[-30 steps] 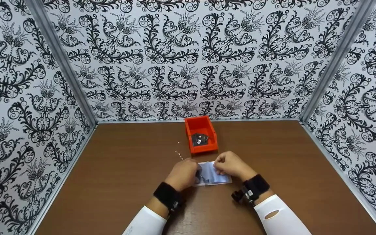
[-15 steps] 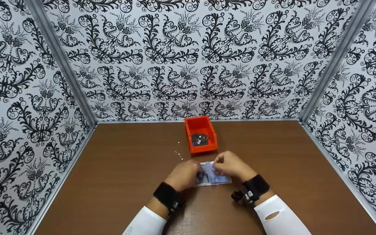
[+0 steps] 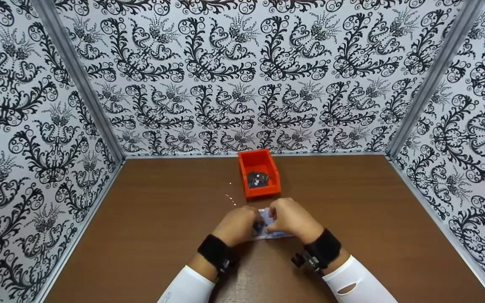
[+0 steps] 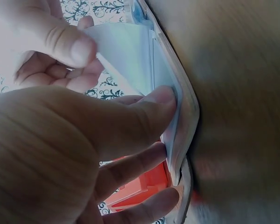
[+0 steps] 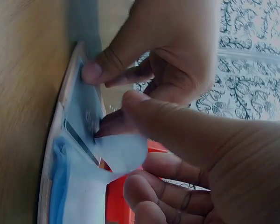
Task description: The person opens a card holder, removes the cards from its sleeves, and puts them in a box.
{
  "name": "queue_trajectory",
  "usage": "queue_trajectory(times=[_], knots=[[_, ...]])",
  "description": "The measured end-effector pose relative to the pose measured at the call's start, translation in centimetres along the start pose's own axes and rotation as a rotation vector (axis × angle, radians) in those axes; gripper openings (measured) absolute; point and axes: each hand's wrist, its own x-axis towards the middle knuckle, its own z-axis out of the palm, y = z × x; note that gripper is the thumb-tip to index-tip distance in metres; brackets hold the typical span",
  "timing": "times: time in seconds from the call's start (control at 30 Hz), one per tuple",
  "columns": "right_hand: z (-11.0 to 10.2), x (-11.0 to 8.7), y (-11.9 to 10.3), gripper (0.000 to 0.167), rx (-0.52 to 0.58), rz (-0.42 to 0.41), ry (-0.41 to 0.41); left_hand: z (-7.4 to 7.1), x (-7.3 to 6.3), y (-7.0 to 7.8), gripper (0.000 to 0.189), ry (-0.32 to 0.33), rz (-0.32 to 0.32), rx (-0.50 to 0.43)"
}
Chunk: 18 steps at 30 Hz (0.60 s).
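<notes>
An open card wallet (image 3: 262,213) with pale plastic sleeves lies between my hands on the table, its middle partly covered by them. At its left side my left hand (image 3: 236,225) grips it. In the left wrist view, the thumb presses on the inner face of the wallet (image 4: 189,105) with fingers behind. My right hand (image 3: 293,219) pinches the edge of a translucent sleeve leaf (image 4: 123,46), which stands lifted and bent away from the rest. In the right wrist view, that curved leaf (image 5: 126,151) hangs by the right thumb and fingers, above a dark inner face (image 5: 81,105).
Just beyond the wallet stands a red-orange bin (image 3: 263,194) with several dark cards (image 3: 258,179) inside. Small pale flecks (image 3: 230,197) mark the brown table (image 3: 175,202) left of the bin. Patterned walls (image 3: 242,84) enclose the back and sides.
My right hand has shifted left and its wrist has turned, bringing the sleeve leaf leftward over the wallet. The left hand keeps nearly the same place. The bin has stayed put.
</notes>
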Motion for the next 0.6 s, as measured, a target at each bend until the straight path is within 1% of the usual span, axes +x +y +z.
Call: queue_trajectory(times=[0.17,0.3,0.5,0.6], knots=[[0.0,-0.25,-0.19,0.026,-0.057,-0.006,-0.001,0.05,0.01,0.07,0.024,-0.002,-0.002,0.013],[-0.1,-0.4,-0.31,0.021,-0.095,0.021,0.006,0.05,0.04,0.15,0.024,-0.002,0.001,0.015],[-0.3,-0.4,-0.6,0.023,-0.144,0.09,-0.025,0.07,0.05,0.08,0.022,0.002,0.014,0.008],[-0.37,-0.41,-0.63,0.025,-0.173,0.11,-0.033,0.15,0.02,-0.07,0.022,0.004,0.019,-0.005]])
